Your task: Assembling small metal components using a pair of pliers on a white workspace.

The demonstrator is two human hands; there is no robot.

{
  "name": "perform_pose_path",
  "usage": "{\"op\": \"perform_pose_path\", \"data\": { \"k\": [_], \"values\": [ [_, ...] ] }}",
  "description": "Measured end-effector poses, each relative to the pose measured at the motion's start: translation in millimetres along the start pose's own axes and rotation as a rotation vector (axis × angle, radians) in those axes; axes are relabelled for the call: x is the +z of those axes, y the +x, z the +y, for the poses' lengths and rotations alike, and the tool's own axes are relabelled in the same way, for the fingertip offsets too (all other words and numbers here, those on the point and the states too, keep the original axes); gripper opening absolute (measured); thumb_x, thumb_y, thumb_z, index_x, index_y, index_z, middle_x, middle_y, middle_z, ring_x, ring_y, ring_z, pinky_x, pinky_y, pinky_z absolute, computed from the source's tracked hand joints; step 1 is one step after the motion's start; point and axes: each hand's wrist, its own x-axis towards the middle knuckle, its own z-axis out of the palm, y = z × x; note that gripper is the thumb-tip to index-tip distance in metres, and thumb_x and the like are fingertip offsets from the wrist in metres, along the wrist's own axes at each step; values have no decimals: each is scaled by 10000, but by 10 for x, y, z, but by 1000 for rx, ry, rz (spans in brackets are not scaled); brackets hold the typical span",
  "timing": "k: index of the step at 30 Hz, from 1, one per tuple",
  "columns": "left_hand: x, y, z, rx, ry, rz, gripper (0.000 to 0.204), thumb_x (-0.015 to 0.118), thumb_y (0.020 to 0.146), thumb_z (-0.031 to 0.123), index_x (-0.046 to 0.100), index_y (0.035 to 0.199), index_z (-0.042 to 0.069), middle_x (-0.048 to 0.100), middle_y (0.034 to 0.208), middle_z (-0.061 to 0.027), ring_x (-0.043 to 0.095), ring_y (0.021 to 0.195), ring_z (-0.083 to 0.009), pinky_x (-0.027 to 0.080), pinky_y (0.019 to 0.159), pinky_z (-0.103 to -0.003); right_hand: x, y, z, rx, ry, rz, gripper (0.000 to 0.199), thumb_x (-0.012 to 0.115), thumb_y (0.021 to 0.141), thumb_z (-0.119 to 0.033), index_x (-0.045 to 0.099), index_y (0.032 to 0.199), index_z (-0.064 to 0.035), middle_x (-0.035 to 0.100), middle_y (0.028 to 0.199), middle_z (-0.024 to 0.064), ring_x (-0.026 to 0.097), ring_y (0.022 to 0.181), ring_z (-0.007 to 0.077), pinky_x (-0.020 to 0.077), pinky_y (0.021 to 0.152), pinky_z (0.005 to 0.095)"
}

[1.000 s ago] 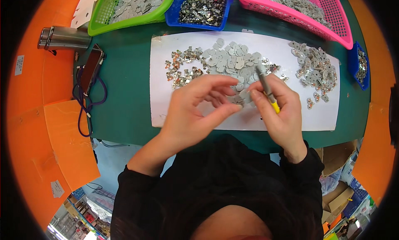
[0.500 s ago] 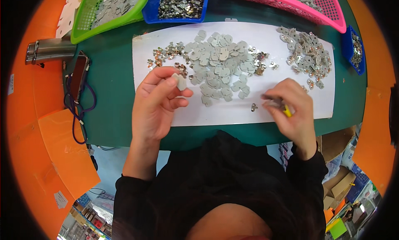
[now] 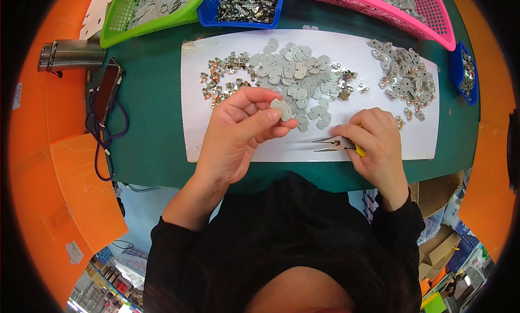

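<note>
My left hand (image 3: 238,126) pinches a small grey notched plate (image 3: 281,110) between thumb and fingers, above the white sheet. In my right hand (image 3: 376,142) are long-nose pliers with a yellow handle (image 3: 360,149). The slim metal jaws (image 3: 327,144) stand apart and point left, below the held plate and not touching it. Beyond both hands lies a heap of similar grey plates (image 3: 295,69). Small metal clips lie in loose groups on its left (image 3: 216,77) and right (image 3: 345,83). Whether my right fingers also hold a clip is hidden.
The white sheet (image 3: 200,145) lies on a green table (image 3: 151,123). Plates with metal clips pile up (image 3: 406,77) at the right. Along the back stand a green basket (image 3: 157,28), a blue bin (image 3: 238,25) and a pink basket (image 3: 379,21). A phone (image 3: 108,88) and steel flask (image 3: 78,54) lie left.
My left hand has moved right with the plate, nearer the pliers. The pliers' jaws have swung into view pointing left. The single clip beside my right hand no longer shows.
</note>
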Motion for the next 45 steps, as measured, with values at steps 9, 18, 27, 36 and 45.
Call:
{"op": "perform_pose_path", "data": {
  "k": [9,18,27,36,45],
  "values": [
    [209,-27,-220,340,284,16,190,681,855,-65,617,1031,-31,664,933,-88,684,876,-156,563,800,-271,-79,206,-308,534,909,69,88,630,820,-21,576,888,-28,557,786,25,537,743,123,429,697,263],
    [294,-43,-249,592,483,6,125,710,828,-76,661,934,-33,672,905,-68,666,849,-110,549,785,-242,8,322,-340,425,948,124,67,617,876,-53,561,870,-17,550,772,5,498,732,71,412,671,233],
    [210,10,-300,749,684,-65,197,647,815,-173,582,947,-42,653,1009,-171,653,943,-206,537,830,-300,69,337,-398,457,979,212,62,615,889,-25,553,892,-17,552,795,5,489,737,64,406,669,226],
    [278,9,-361,720,521,22,235,618,835,-179,550,1013,-42,642,1046,-188,658,980,-231,554,862,-322,229,370,-397,265,779,396,90,668,813,14,594,864,11,581,809,82,531,687,153,420,638,257],
    [183,95,-398,853,569,-55,204,605,857,-171,556,1001,-35,644,1050,-177,665,955,-224,556,848,-304,190,381,-379,193,654,405,123,675,772,19,599,869,8,589,809,91,557,691,172,439,626,266]
  ]
}}
